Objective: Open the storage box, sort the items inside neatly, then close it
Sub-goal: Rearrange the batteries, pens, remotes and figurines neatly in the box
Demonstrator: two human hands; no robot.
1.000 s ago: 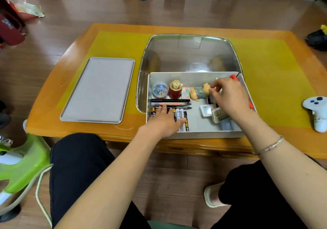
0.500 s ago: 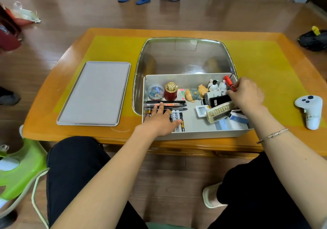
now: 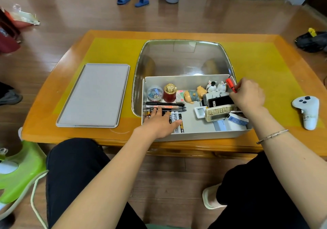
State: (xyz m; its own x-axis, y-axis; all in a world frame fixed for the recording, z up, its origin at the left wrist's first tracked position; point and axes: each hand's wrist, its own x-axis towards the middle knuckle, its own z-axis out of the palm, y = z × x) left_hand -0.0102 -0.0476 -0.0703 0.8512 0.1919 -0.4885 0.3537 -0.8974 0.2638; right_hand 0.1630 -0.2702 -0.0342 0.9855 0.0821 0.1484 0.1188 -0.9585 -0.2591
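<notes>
One table (image 3: 53,119) carries one open storage box (image 3: 194,133), its one lid (image 3: 93,94) lying left of the left hand (image 3: 159,124). That hand presses flat on the batteries (image 3: 177,119), three pens (image 3: 169,105) at its fingertips. The right hand (image 3: 247,96) pinches one red screwdriver (image 3: 231,84), beside two rabbit figures (image 3: 215,86); earlier it reached toward the bear.

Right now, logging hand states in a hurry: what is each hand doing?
Left hand: open, fingers flat on the batteries in the storage box.
Right hand: grip closed on the red-handled tool.
</notes>
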